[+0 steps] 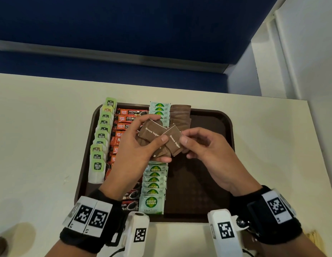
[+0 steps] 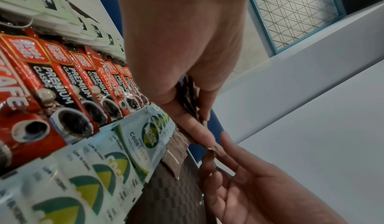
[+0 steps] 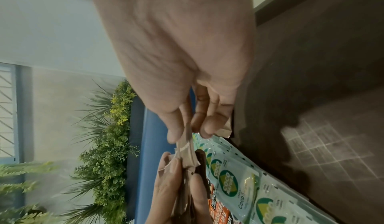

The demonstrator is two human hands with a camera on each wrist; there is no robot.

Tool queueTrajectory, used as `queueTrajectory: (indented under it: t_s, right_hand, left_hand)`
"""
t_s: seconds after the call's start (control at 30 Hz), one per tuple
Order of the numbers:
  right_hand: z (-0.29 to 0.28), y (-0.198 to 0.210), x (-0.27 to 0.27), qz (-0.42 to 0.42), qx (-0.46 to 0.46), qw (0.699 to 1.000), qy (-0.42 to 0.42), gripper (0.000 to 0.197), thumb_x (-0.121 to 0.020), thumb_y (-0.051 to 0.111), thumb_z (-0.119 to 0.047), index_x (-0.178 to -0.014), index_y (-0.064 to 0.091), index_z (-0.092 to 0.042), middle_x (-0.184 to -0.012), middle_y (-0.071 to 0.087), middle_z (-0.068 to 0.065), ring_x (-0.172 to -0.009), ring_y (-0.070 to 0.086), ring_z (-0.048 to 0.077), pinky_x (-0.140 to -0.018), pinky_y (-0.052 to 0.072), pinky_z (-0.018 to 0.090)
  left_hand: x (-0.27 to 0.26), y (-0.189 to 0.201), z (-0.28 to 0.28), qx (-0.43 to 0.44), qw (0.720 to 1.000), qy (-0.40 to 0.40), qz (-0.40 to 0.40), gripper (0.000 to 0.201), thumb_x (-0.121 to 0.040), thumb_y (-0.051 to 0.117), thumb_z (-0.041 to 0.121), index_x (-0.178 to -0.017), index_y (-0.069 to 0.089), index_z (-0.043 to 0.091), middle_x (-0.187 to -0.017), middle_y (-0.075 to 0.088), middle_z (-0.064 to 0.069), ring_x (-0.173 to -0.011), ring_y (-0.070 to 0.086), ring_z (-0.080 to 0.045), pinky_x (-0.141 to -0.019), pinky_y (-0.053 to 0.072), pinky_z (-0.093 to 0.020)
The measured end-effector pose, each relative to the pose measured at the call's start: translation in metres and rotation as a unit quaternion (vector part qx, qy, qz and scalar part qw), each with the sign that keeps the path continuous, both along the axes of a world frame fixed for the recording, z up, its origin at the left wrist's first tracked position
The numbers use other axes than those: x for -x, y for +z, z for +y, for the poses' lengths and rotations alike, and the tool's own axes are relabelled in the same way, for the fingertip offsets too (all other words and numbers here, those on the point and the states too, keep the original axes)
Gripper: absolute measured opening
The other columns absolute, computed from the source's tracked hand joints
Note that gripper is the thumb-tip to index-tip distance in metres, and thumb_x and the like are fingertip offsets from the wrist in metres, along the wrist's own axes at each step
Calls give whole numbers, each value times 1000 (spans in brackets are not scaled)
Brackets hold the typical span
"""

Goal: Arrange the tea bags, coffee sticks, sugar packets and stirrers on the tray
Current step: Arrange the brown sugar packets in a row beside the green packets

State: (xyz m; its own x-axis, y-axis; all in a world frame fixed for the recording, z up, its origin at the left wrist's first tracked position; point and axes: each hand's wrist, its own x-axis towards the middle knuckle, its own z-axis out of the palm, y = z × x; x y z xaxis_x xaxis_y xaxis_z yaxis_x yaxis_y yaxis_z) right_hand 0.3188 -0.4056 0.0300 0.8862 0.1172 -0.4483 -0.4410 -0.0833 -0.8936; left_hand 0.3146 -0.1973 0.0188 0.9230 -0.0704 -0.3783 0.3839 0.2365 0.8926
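A dark brown tray [image 1: 224,125] holds a column of green-tagged tea bags [image 1: 100,141], red coffee sticks [image 1: 128,114] and pale green Coco Sugar packets [image 1: 153,184]. A few brown sugar packets [image 1: 180,113] lie in a fourth column at the back. Above the tray my left hand [image 1: 141,143] grips a stack of brown sugar packets [image 1: 152,131]. My right hand [image 1: 196,143] pinches one brown sugar packet [image 1: 174,141] from that stack between thumb and fingers. The wrist views show the stack [image 2: 189,96] in my left hand and the pinched packet [image 3: 187,152].
The tray sits on a cream table [image 1: 41,130]. Its right half [image 1: 198,182] is bare. Wooden stirrers [image 1: 313,238] peek in at the table's lower right. A blue partition [image 1: 124,34] runs behind the table, and a white wall [image 1: 300,52] stands at the right.
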Motion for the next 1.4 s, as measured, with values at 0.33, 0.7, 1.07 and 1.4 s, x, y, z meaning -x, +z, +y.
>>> queueTrajectory:
  t_s: [0.33,0.7,1.07,1.4]
  right_hand:
    - [-26,-19,-13,-49,188,979,-61,13,-102,70,-22,-109,74,-32,-103,76,-9,-97,71,7,-86,60,29]
    - [-10,-44,-30,-114,304,945,40,21,-94,80,-19,-110,71,-28,-89,68,-3,-73,59,6,-68,44,6]
    - [-4,-54,-30,-138,310,941,-1,41,-91,84,-20,-125,61,-24,-86,68,-4,-71,61,4,-69,48,10]
    - [-4,-49,-23,-133,321,938,-22,42,-91,83,-32,-125,60,-24,-93,65,-6,-78,62,5,-70,48,9]
  left_hand:
    - [3,-2,11,8,998,62,9,44,-97,73,2,-134,64,23,-117,77,-10,-94,81,-43,-59,68,-44]
    - [3,2,13,28,997,73,23,44,-96,74,3,-134,64,23,-123,74,-13,-97,79,-44,-49,63,-35]
    - [4,1,15,29,996,78,19,45,-95,73,2,-134,65,23,-117,77,-6,-90,81,-35,-49,63,-34]
    - [3,2,12,26,996,80,16,45,-95,74,2,-134,65,22,-111,78,0,-88,81,-34,-48,63,-33]
